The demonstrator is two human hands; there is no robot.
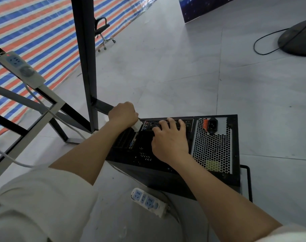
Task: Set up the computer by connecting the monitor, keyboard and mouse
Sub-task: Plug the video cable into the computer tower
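Note:
A black computer tower (217,149) stands on the grey floor with its rear panel facing up at me. My left hand (123,114) grips a white plug (137,126) at the left end of the port panel (188,125), near the audio jacks. My right hand (169,138) rests on the rear panel with its fingers spread over the ports, covering several of them. A blue VGA port (131,145) shows lower on the left. The black power inlet (212,125) is at the right, above the honeycomb vent. No monitor, keyboard or mouse is in view.
Black desk legs (84,63) rise just left of the tower. A white power strip (149,202) lies on the floor near my knee; another power strip (22,69) hangs on the desk frame with a white cable. An office chair (103,31) stands far back, a dark round base (299,39) with a cable at the right.

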